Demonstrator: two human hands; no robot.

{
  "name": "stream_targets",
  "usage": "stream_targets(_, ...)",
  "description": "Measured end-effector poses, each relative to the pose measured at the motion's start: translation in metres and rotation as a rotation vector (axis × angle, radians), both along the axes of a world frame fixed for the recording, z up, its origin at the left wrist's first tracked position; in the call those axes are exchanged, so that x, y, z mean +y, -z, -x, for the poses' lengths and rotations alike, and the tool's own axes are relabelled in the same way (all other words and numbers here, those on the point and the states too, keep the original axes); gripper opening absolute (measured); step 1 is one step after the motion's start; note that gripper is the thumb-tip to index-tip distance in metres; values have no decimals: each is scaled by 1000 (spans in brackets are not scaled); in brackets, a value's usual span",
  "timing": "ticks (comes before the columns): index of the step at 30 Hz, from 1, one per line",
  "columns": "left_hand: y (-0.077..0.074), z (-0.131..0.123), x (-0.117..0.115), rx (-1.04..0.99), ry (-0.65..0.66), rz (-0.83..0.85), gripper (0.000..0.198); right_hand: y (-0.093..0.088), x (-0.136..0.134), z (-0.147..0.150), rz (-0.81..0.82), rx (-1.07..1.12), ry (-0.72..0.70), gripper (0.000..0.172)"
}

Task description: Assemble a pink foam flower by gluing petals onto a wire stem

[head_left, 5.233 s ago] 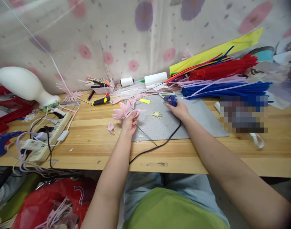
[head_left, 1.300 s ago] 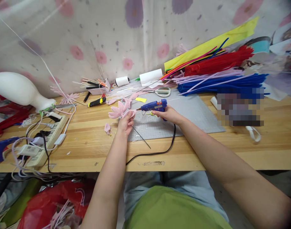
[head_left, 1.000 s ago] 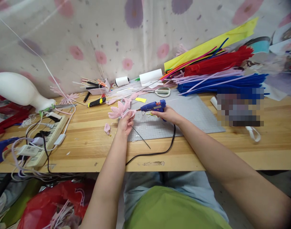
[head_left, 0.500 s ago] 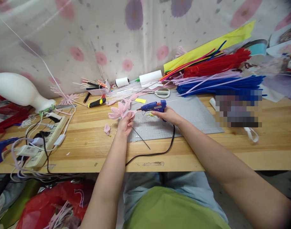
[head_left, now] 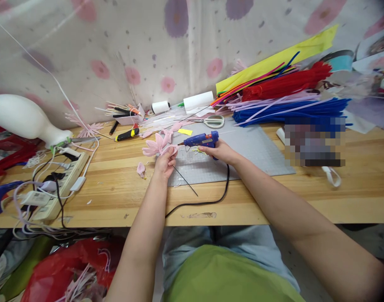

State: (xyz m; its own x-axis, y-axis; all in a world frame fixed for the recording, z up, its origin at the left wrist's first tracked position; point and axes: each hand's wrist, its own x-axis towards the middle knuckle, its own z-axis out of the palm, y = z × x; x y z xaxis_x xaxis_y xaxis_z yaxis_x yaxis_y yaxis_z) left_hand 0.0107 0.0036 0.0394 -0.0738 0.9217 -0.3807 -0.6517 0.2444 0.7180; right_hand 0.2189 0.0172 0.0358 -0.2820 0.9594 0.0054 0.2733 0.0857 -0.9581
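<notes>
Right fingers (head_left: 205, 149) grip a glue gun (head_left: 198, 140), its label (head_left: 207, 141) illegible.

the mat (head_left: 255, 151) lies on the desk (head_left: 116, 193), the scissors (head_left: 206, 120) at its far edge, the glue gun (head_left: 203, 141) above it, the flower (head_left: 154, 146) just left of the glue gun. a petal (head_left: 141, 169) lies before the flower, the power strip (head_left: 65, 182) farther left, pipe cleaners (head_left: 289, 112) behind the mat at right.

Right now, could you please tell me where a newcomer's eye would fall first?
Probably on the blue glue gun in the right hand, pointing toward the pink flower in the left hand. Next, perhaps the red pipe-cleaner bundle, back right, and the white bulb-shaped object, far left.
</notes>
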Motion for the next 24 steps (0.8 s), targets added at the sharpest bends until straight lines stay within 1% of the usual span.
stream_targets(3, 1, 0, 0, 7, 9, -8, 12, 0, 0, 2, -14, -7, -3, 47)
stream_targets(6, 1, 1, 1, -3, 6, -12, 10, 0, 1, 2, -31, -18, 51, 46)
stream_targets(9, 2, 1, 0, -26, -2, -5, 10, -1, 0, 1, -4, -23, 82, 45)
stream_targets(12, 1, 1, 0, -40, -5, 0, 10, -2, -1, 1, 18, -7, 41, 45)
stream_targets(15, 1, 1, 0, -45, -8, -4, 9, 0, -1, 0, 14, -41, 0, 46)
stream_targets(18, 1, 1, 0, -48, -12, -1, 9, 1, 1, 0, -6, -72, 23, 46)
stream_targets(21, 0, 1, 0, -47, -12, 6, 10, 0, 0, 0, 3, -51, 53, 45)
stream_targets(24, -1, 1, 0, -41, -14, 3, 9, -3, -2, 0, 23, -48, 16, 47)
